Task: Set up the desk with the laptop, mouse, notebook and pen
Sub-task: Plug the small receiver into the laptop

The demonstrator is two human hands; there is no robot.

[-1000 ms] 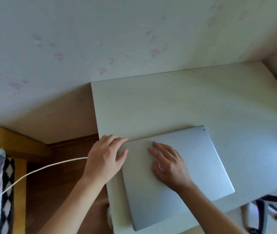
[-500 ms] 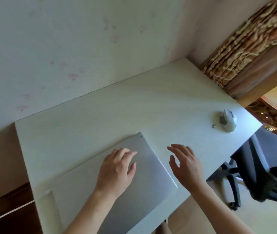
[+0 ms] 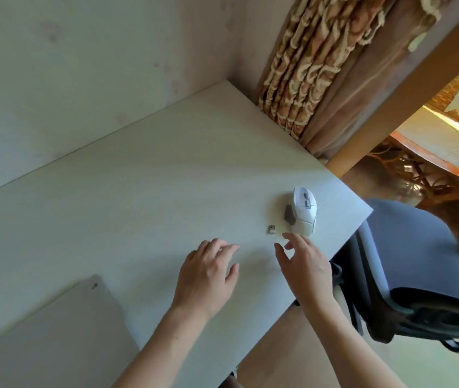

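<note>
The laptop [image 3: 46, 340] lies closed and flat on the desk [image 3: 138, 197], at the near left of the view, well apart from the mouse [image 3: 302, 215]. Neither hand touches it.

Between laptop and mouse, the left hand [image 3: 205, 278] hovers low over the bare desk, fingers loosely spread, holding nothing. Whether its fingertips touch the surface cannot be told.

Nearer the mouse, the right hand [image 3: 303, 264] is open and empty, thumb and fingers parted and pointing toward the mouse's near end. Its fingertips are just short of the mouse and apart from it.

Just left of the mouse's near end sits a tiny dongle [image 3: 271, 229], likely its USB receiver, loose on the desk.

The mouse itself is white with a grey side panel, resting near the desk's right edge. It should be light, rigid and smooth-shelled, so a gentle grip will do. The best hold is probably from above, palm over its hump, thumb on the grey side and fingers on the opposite flank. The dongle looks trickier: small, light and easily flicked off the desk, so it calls for a fingertip pinch.

Beyond the mouse, off the desk, stands a chair [image 3: 407, 273], and farther still a patterned curtain [image 3: 312, 60] hangs beside the wall. No notebook or pen is in view.
</note>
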